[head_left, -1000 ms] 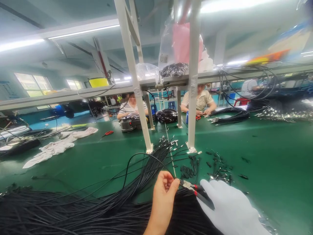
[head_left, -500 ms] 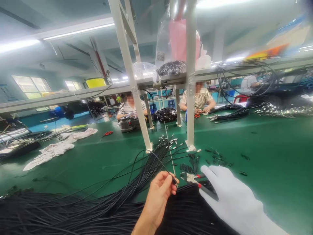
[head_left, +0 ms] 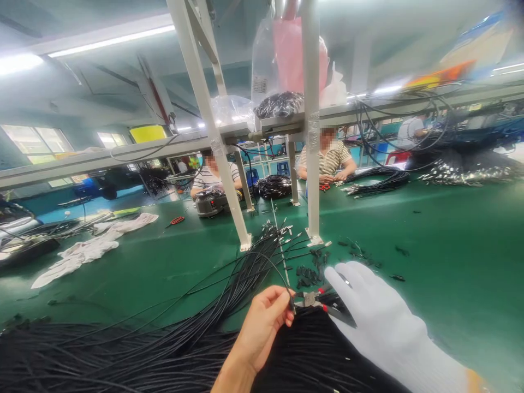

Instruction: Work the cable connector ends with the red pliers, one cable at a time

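My left hand [head_left: 262, 327] is bare and pinches the end of a thin black cable [head_left: 262, 262] that loops up and back into the big bundle of black cables [head_left: 135, 349]. My right hand [head_left: 376, 322] wears a white glove and grips small pliers with red and black handles [head_left: 323, 303]. The plier jaws sit right at the cable end by my left fingertips. Cut black snippets [head_left: 311, 270] lie on the green table [head_left: 450, 245] just beyond the hands.
White frame posts [head_left: 313, 136] stand on the table ahead, carrying a shelf with bagged cables [head_left: 280, 103]. Two people work across the table, beside cable coils [head_left: 278, 185] and a round grey device [head_left: 209, 201]. White cloths [head_left: 90, 248] and red-handled scissors [head_left: 176, 221] lie at left.
Both hands shifted slightly up and left in view. The pliers' jaws closed in on the cable end pinched in my left hand.
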`<state>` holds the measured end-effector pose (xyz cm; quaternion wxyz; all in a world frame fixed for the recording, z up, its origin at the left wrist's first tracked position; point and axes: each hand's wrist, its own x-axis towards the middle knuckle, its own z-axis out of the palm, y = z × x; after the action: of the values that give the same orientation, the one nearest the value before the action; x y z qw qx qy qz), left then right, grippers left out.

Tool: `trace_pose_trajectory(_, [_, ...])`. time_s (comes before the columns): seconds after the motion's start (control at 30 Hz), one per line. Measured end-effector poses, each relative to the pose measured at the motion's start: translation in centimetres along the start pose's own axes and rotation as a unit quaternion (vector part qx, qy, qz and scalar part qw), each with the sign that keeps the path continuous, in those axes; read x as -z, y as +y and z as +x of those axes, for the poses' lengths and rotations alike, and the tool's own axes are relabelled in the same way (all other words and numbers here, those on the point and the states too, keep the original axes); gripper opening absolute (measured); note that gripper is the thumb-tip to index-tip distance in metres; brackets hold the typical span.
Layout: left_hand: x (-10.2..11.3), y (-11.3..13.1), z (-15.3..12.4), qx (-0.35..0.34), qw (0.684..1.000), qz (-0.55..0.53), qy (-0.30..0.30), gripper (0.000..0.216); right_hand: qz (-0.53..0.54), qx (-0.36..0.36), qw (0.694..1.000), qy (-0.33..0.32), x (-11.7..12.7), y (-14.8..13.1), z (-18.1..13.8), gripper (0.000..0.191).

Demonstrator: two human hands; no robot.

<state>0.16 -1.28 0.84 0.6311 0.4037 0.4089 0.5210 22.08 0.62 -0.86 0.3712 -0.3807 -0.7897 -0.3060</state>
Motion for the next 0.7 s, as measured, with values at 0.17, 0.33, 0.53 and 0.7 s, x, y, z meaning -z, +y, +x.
trace_pose_trajectory(0.17, [-0.09,0.09,0.00,-0.010,0.998,0.067,0.012,0.042,-0.001,0.007,1.000,-0.015,0.07,0.09,0.05,0.040])
trace_pose_trajectory(0.33, [0.00,0.12,0.11,-0.013,0.993,0.118,0.015,0.046,0.015,0.001,0.999,-0.050,0.02,0.05,-0.09,0.034])
trace_pose_trajectory(0.53, [0.13,0.16,0.20,-0.008,0.989,0.145,0.016,0.049,0.008,-0.003,0.997,-0.073,0.31,0.18,-0.19,0.030])
trace_pose_trajectory(0.7, [-0.05,0.47,-0.03,-0.008,0.988,0.152,0.017,0.045,0.004,-0.006,0.994,-0.109,0.64,0.24,-0.28,0.021])
